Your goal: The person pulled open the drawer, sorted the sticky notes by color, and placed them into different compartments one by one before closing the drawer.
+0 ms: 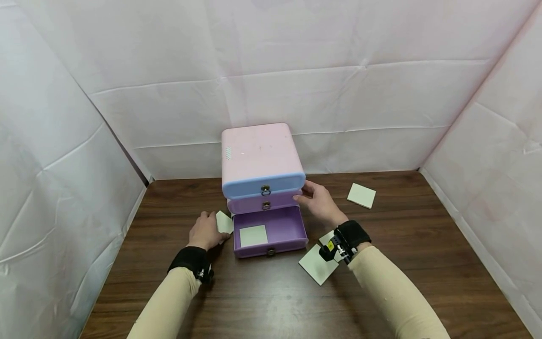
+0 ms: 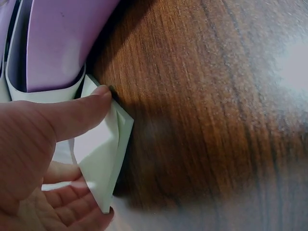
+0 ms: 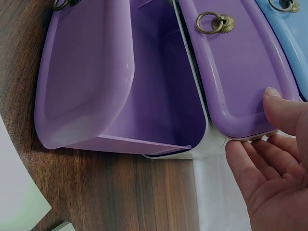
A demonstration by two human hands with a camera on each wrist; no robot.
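- In the middle of my head view stands the small drawer cabinet (image 1: 258, 155) on the brown wooden table (image 1: 271, 301); its top is pink, and it is the largest thing on the table.
- The bottom purple drawer (image 1: 271, 233) is pulled out toward the lower part of the frame, and one pale green square card (image 1: 253, 235) lies flat inside it.
- Above it, the middle purple drawer (image 1: 263, 203) and the blue top drawer (image 1: 263, 184) are both closed, each with a small metal ring handle.
- My right hand (image 1: 320, 203) is at the right end of the middle drawer; the thumb and fingertips touch its corner with relaxed, nearly straight fingers, so this hand is released and grasps nothing.
- My left hand (image 1: 206, 230) rests on the table just left of the open drawer and pinches a second pale card (image 1: 224, 222) between thumb and fingers; in the left wrist view the card (image 2: 103, 154) looks bent under the thumb.
- Two more cards (image 1: 318, 263) lie overlapped under my right wrist, lower right of the cabinet.
- One single card (image 1: 362, 195) lies apart at the right, near the back wall.
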